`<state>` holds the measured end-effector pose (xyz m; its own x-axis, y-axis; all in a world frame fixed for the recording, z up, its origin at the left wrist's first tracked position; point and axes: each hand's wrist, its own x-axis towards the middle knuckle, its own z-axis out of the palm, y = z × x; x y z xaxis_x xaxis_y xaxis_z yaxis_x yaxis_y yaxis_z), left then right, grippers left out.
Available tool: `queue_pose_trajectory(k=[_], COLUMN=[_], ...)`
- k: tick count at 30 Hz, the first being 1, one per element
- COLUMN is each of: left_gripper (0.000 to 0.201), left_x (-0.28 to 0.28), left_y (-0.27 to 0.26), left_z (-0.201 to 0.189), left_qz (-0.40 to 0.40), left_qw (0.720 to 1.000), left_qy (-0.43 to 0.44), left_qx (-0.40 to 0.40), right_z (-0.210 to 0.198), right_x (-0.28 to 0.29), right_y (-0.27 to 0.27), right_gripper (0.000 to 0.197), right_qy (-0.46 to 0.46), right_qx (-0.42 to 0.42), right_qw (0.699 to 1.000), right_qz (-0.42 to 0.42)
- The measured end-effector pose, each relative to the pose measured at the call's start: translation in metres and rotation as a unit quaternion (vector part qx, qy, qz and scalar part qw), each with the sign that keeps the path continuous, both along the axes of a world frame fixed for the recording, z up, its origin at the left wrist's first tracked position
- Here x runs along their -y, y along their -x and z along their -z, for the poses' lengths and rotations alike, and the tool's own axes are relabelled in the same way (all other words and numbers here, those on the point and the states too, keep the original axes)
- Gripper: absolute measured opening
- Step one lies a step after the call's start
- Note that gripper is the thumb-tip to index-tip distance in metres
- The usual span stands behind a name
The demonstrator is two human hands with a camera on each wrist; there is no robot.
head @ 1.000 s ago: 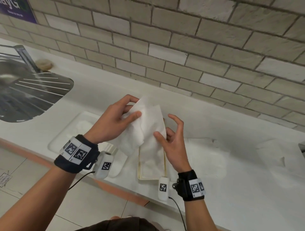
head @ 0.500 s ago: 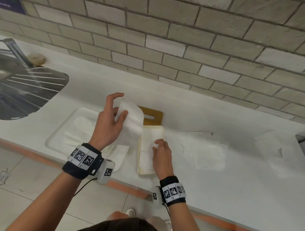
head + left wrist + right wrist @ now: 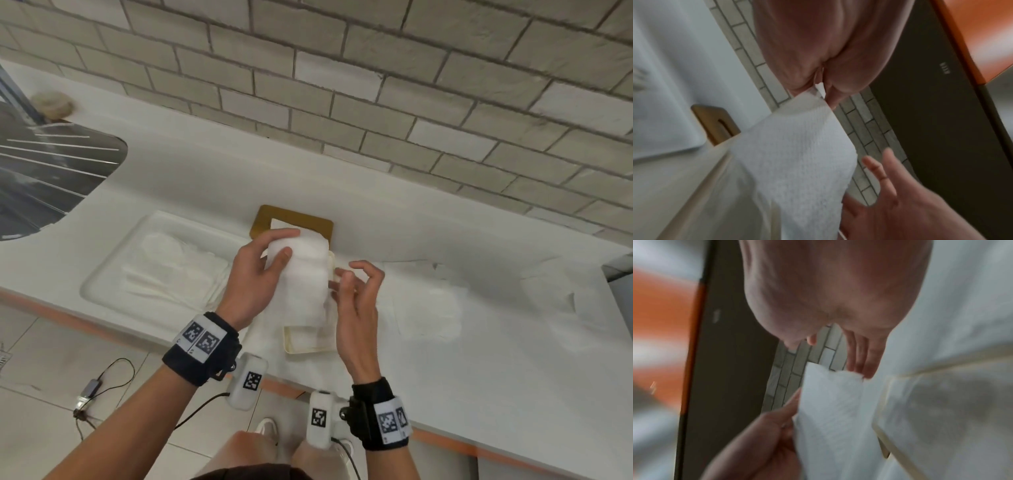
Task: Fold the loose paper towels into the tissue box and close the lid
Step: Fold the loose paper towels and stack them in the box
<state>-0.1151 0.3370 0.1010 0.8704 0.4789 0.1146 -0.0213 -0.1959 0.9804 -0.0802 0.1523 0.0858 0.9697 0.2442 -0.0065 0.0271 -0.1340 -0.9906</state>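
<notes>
Head view, left hand [image 3: 255, 274] fingers pinching paper towel [image 3: 301, 274] above tissue box [image 3: 308, 346], right hand [image 3: 356, 301] fingers loosely curled beside it

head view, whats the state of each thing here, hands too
paper towel: lifted, gripped at its top, lower end trailing into the box
tissue box: open, towels inside
lid: off, lying behind the box
left hand: grips the towel
right hand: fingers loosely curled beside the towel, contact unclear
</notes>
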Motion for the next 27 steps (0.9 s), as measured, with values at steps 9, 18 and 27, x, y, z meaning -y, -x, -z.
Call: queue_pose_trajectory(k=[9, 18, 27], left_gripper=[0.051, 0.033, 0.107], left_x=[0.009, 0.018, 0.024], left_y=[-0.016, -0.023, -0.040], left_z=[0.073, 0.072, 0.072], left_qz=[0.038, 0.178, 0.300], left_qw=[0.980, 0.906, 0.760], left_qy=[-0.154, -0.369, -0.466], left_qx=[-0.121, -0.105, -0.341], right_z=[0.072, 0.064, 0.067], right_x=[0.005, 0.007, 0.072], right_y=[-0.006, -0.016, -0.081], right_gripper=[0.028, 0.037, 0.014], right_qy=[0.268, 0.361, 0.275], right_qx=[0.034, 0.066, 0.107], right_qw=[0.961, 0.920, 0.955], right_qz=[-0.061, -0.138, 0.042])
